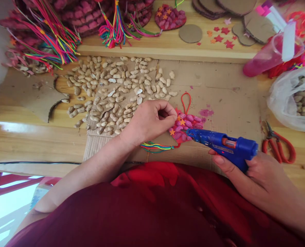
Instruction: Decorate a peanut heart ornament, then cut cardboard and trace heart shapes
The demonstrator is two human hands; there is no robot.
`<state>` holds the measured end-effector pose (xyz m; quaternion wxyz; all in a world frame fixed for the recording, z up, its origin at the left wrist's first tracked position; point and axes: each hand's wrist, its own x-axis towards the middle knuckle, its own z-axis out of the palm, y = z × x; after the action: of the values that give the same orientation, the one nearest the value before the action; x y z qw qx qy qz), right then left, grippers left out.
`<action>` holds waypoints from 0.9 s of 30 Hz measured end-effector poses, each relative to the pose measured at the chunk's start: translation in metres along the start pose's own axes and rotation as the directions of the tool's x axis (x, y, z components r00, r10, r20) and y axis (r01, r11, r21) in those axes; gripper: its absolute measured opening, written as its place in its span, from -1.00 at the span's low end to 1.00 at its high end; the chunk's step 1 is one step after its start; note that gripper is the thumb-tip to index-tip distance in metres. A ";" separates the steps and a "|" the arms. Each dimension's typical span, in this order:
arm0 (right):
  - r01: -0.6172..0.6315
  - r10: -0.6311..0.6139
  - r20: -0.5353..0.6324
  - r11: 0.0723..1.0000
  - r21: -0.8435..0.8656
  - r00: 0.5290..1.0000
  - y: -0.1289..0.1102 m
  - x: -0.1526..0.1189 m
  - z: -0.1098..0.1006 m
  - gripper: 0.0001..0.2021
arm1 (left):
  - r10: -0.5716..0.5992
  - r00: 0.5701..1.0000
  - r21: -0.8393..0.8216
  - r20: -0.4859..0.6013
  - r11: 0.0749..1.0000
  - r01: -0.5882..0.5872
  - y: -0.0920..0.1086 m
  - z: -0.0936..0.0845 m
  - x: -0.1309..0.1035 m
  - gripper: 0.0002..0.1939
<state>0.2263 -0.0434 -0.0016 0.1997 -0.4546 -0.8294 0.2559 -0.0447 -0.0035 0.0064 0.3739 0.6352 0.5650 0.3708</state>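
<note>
A blue hot glue gun (220, 142) is gripped in my right hand (260, 178), its nozzle pointing left over a heart-shaped ornament (189, 118). The ornament is covered with pink-painted peanut shells and several orange stars (182, 122). A red cord loop (186, 102) sticks out at its top, and a multicoloured tassel (157, 147) lies at its lower left. My left hand (153, 118) is closed, thumb and forefinger pinched together at the ornament's upper left side. What those fingertips hold, if anything, is hidden.
Peanuts (121, 89) lie spread over the cardboard sheet (226, 106) on the left. Red-handled pliers (278, 145) and a plastic bag (283, 99) of peanuts are at right. A pink cup (268, 56) leans near the raised shelf (167, 53), which bears cardboard discs (190, 33), stars and finished ornaments.
</note>
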 end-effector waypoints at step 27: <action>0.011 -0.011 0.011 1.000 -0.011 1.000 0.001 -0.003 -0.003 -0.77 | 0.022 1.000 0.010 0.009 1.000 -0.022 -0.003 -0.001 0.001 -0.92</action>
<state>0.2304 -0.0450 0.0001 0.1940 -0.4495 -0.8345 0.2528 -0.0467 -0.0024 0.0038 0.3694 0.6448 0.5581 0.3691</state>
